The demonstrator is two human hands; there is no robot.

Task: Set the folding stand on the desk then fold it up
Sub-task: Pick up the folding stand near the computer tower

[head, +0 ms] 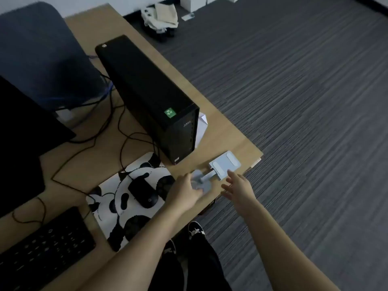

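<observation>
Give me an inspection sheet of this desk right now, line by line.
Surface: wooden desk, dim light.
Job's things: folding stand lying near the desk's right corner, plate and round base spread out, not folded.
Clutter: computer tower, mouse on panda mouse pad, keyboard, monitor.
Grippers: left hand on the stand's base; right hand open beside the plate, fingers spread.
Cables: black cables looping behind the mouse pad.
Surroundings: grey carpet, bags on the floor.
</observation>
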